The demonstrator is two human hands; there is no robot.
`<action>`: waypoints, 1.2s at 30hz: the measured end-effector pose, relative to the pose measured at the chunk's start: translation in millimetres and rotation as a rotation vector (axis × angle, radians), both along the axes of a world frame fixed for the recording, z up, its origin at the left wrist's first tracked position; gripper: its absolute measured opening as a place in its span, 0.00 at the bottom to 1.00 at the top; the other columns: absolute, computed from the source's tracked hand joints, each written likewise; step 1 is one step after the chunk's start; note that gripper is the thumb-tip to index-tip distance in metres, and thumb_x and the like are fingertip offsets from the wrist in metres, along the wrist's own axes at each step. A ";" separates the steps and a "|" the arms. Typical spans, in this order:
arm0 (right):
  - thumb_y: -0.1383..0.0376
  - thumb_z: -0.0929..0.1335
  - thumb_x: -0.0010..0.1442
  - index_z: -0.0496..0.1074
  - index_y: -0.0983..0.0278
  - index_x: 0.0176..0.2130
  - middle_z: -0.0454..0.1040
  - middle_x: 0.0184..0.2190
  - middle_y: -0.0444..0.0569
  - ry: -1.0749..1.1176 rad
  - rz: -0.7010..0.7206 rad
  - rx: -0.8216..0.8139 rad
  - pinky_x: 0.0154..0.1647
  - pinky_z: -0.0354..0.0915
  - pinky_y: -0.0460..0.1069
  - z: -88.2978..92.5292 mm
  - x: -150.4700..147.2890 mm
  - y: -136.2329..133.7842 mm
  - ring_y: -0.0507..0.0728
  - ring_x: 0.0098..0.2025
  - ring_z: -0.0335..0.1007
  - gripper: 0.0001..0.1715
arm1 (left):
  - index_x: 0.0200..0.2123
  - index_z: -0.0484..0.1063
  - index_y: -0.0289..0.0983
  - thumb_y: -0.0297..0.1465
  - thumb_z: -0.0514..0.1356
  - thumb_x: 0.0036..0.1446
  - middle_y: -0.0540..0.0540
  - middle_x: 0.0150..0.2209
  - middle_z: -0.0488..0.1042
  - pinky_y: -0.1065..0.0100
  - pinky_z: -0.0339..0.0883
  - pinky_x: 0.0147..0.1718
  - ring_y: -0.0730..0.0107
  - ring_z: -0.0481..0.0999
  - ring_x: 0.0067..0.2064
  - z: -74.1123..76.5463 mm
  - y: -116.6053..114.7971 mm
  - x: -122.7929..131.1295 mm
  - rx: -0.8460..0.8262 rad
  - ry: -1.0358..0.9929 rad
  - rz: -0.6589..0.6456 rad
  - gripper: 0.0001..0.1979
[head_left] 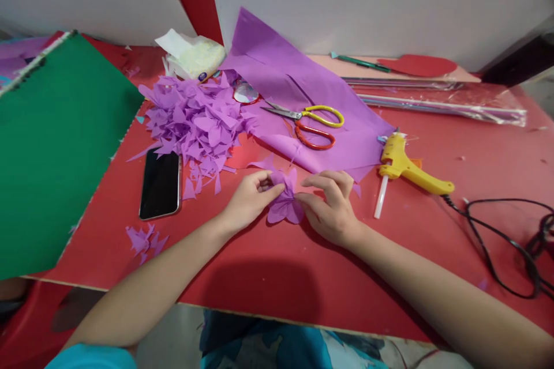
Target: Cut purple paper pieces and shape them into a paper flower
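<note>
A purple paper flower point(285, 212) is seen just below the centre of the view, its rounded petals spread outward. Folds are gathered toward its middle, where creases are shown as darker lines. It is pinched at its left side, and its broad lower petals are turned toward the viewer.

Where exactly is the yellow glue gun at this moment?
In the head view, the yellow glue gun lies on the red table, to the right of the right hand and by the right corner of the purple sheet.
</note>
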State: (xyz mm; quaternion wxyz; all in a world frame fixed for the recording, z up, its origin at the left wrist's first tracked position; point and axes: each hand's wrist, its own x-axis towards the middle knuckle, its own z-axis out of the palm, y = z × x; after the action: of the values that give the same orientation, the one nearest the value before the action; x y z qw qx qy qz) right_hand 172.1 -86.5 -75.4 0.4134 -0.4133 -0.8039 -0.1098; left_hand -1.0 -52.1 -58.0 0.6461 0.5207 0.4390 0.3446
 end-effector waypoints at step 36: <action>0.70 0.65 0.57 0.74 0.58 0.31 0.69 0.40 0.50 0.003 -0.104 -0.141 0.41 0.54 0.57 -0.1 -2.6 -2.2 0.61 0.44 0.56 0.09 | 0.34 0.66 0.35 0.30 0.65 0.44 0.50 0.30 0.71 0.71 0.66 0.31 0.72 0.72 0.31 2.8 -7.4 5.0 0.070 0.152 0.131 0.14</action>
State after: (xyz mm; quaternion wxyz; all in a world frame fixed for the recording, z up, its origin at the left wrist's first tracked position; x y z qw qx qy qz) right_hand 169.4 -88.6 -75.5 0.3781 -0.4826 -0.7865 -0.0739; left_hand 4.0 -59.5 -55.2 0.5685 0.5378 0.5075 0.3607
